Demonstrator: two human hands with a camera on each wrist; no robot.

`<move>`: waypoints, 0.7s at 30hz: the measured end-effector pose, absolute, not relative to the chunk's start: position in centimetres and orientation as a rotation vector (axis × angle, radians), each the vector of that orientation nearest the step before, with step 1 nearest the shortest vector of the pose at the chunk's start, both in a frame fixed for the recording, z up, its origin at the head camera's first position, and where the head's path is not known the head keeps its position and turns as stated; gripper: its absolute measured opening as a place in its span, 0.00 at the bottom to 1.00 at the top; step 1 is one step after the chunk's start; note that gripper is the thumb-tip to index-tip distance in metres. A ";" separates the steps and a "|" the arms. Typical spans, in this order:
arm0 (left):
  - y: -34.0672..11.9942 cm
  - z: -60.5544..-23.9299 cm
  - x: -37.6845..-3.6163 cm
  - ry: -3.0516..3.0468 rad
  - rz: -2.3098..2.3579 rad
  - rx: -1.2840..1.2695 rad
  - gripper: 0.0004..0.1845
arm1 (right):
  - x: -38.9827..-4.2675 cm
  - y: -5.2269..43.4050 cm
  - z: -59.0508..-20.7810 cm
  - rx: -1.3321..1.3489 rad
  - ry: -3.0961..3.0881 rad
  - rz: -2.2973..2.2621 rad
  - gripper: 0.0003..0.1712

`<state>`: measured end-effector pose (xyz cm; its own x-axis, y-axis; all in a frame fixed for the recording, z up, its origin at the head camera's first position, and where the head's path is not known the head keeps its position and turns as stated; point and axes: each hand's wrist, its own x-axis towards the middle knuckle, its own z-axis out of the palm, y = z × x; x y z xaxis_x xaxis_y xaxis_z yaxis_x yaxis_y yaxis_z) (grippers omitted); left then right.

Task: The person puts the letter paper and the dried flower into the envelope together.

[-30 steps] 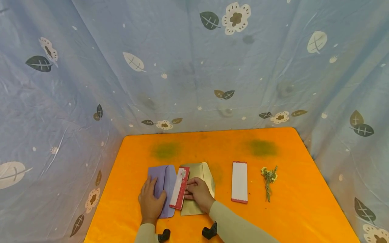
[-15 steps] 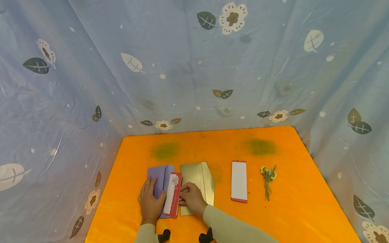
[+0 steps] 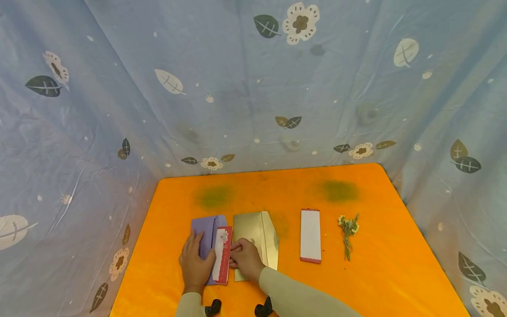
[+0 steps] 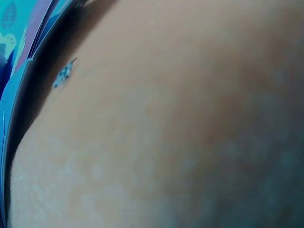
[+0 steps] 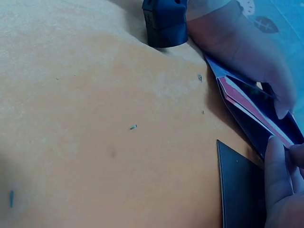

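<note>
My left hand (image 3: 194, 267) rests on a purple envelope (image 3: 205, 226), fingers spread over its upper side and thumb by its lifted mouth. A red and white card (image 3: 222, 257) with a flower design stands at that mouth, one long edge inside. My right hand (image 3: 246, 259) pinches the card by its red right edge. In the right wrist view the card (image 5: 247, 102) lies between the envelope's two layers, close to the left thumb. Beneath my right hand lies a gold envelope (image 3: 245, 224). The left wrist view is mostly filled by a blurred orange surface.
To the right lie a second white card with red ends (image 3: 310, 235) and a small bunch of dried yellow flowers (image 3: 348, 231). The orange tabletop (image 3: 273, 189) meets a blue patterned curtain (image 3: 245, 110) at its back and sides. Small crumbs dot the cloth.
My right hand has brought the card leftward and slightly nearer, from over the gap between the envelopes to the mouth of the purple one. The left hand has kept its place.
</note>
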<state>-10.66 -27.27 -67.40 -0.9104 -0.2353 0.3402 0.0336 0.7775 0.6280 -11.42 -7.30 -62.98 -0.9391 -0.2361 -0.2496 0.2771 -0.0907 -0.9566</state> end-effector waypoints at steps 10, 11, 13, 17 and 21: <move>-27.2 -67.1 -10.5 -2.554 -0.936 0.139 0.37 | -11.2 -7.5 -62.5 0.024 1.867 -2.061 0.09; -27.2 -67.1 -10.6 -2.553 -0.937 0.138 0.37 | -11.2 -7.5 -62.4 0.020 1.865 -2.052 0.09; -27.2 -67.1 -10.6 -2.553 -0.937 0.137 0.37 | -11.0 -7.3 -62.2 0.011 1.863 -2.027 0.07; -27.2 -67.2 -10.5 -2.551 -0.939 0.137 0.38 | -10.7 -7.2 -61.8 -0.024 1.878 -1.956 0.06; -27.2 -67.1 -10.6 -2.558 -0.932 0.140 0.38 | -10.3 -7.0 -61.1 -0.062 1.897 -1.871 0.07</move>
